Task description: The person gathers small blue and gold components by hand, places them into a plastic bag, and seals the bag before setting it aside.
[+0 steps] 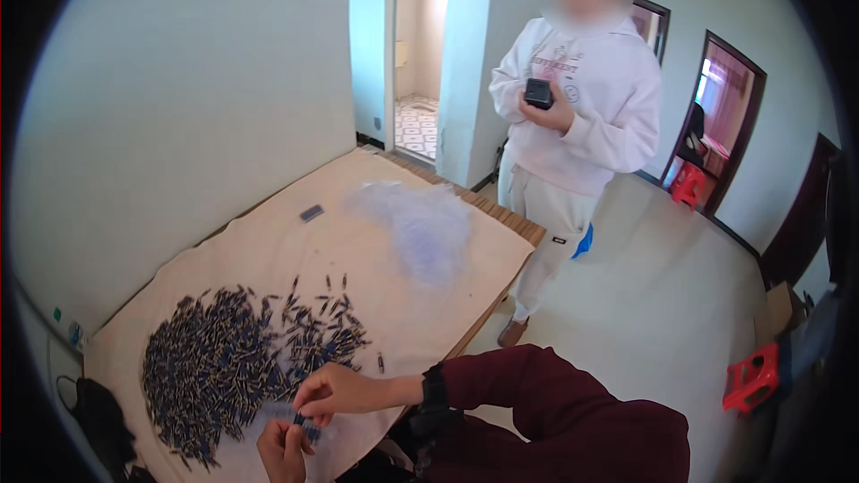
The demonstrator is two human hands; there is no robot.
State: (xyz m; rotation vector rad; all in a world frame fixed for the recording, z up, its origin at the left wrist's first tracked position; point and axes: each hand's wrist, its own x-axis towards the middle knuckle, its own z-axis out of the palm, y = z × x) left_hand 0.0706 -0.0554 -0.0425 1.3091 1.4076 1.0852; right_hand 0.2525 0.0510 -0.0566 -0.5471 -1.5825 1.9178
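Observation:
At the table's near edge my left hand (282, 449) pinches a small clear plastic bag (277, 410) that has several dark pieces showing at it. My right hand (338, 391) is closed by the bag, thumb and fingertips together around a small dark slim piece (299, 418). Just beyond both hands spreads a large heap of small dark blue and black slim pieces (210, 358) with gold-coloured parts; their exact kind is too small to make out. A looser cluster (322, 331) lies at the heap's right side.
A cream cloth (259, 241) covers the table. Clear plastic bags (416, 224) are piled at its far right, with a small dark rectangular object (311, 213) to their left. Beyond the table a person (582, 98) in white stands holding a black device (539, 93). Red stools (750, 379) stand at right.

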